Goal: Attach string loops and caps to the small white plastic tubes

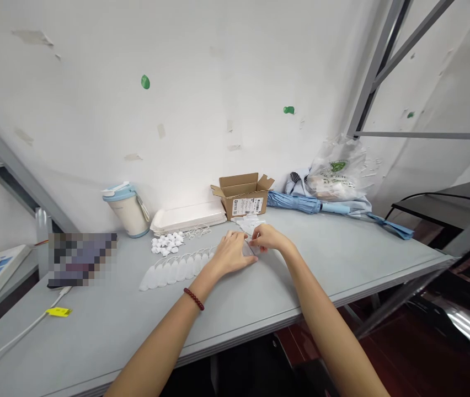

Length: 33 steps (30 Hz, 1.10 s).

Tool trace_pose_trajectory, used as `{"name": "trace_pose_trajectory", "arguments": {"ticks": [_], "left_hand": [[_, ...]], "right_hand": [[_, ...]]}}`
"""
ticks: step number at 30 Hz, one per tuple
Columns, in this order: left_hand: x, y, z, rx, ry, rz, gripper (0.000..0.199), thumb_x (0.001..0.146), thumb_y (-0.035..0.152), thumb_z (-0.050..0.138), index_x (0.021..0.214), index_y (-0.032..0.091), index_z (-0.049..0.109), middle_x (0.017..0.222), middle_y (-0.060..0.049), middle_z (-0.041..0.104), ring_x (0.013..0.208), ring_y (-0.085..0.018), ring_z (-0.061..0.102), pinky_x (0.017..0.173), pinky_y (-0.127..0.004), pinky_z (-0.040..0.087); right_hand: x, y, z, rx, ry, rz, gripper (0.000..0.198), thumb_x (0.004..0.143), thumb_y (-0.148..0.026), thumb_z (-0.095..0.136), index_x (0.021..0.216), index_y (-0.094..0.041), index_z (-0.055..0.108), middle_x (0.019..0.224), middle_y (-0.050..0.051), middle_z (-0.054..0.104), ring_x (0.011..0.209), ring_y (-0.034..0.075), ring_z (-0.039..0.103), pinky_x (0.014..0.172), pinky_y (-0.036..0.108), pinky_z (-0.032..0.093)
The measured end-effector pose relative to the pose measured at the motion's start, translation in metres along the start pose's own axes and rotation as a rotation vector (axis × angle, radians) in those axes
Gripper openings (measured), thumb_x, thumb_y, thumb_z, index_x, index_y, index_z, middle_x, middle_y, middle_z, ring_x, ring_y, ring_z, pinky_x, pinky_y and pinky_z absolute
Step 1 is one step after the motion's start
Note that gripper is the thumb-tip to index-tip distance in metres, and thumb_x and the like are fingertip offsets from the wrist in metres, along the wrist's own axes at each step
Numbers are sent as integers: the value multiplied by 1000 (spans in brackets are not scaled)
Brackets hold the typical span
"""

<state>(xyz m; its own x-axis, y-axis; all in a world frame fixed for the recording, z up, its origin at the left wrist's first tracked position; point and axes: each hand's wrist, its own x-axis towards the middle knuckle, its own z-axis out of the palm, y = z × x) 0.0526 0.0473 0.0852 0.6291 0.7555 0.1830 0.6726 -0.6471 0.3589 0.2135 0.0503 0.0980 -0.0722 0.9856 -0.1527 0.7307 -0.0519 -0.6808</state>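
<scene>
My left hand [234, 255] lies low over the table with its thumb stretched apart from the fingers, touching a small clear plastic bag [250, 249]. The fingers of my right hand [268, 238] are pinched together at the bag's upper edge. More small clear bags [249, 221] lie just beyond both hands. Left of my left hand, white tags [172, 271] with string loops overlap in a row. Behind them are a heap of small white pieces [167, 243] and some loose white strings [197, 232]. My fingers hide part of the bag.
A cardboard box [246, 206] stands open at the back, beside a white tray [189, 216]. Further left are a tumbler [128, 212], a blurred dark object [81, 259] and a white cable [20, 336]. A blue umbrella [297, 202] and a plastic bag [338, 173] lie right.
</scene>
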Motion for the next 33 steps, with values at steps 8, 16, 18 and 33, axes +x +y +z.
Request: {"name": "trace_pose_trajectory", "arguments": {"ticks": [8, 16, 18, 33], "left_hand": [[3, 3, 1, 13, -18, 16, 51, 72, 46, 61, 110, 14, 53, 120, -15, 57, 115, -34, 44, 91, -42, 39], [4, 4, 3, 33, -1, 42, 40, 76, 42, 56, 106, 15, 54, 112, -12, 60, 109, -32, 48, 87, -41, 40], [4, 4, 3, 41, -2, 41, 38, 77, 41, 54, 106, 15, 54, 111, -12, 61, 108, -32, 48, 87, -41, 40], [3, 0, 9, 67, 15, 25, 46, 77, 42, 55, 114, 15, 52, 119, -12, 58, 115, -30, 44, 90, -39, 39]], "right_hand": [[3, 5, 0, 121, -41, 10, 23, 80, -8, 47, 58, -15, 49, 42, -1, 54, 38, 12, 55, 41, 22, 45], [1, 1, -1, 170, -40, 61, 22, 77, -1, 45, 61, -15, 51, 43, -2, 52, 37, 12, 56, 41, 21, 47], [1, 0, -1, 183, -44, 61, 23, 78, 0, 45, 60, -15, 50, 44, -3, 52, 37, 11, 55, 40, 20, 45], [9, 6, 0, 165, -51, 45, 20, 79, -3, 48, 62, -13, 51, 46, -2, 55, 37, 11, 57, 40, 18, 43]]}}
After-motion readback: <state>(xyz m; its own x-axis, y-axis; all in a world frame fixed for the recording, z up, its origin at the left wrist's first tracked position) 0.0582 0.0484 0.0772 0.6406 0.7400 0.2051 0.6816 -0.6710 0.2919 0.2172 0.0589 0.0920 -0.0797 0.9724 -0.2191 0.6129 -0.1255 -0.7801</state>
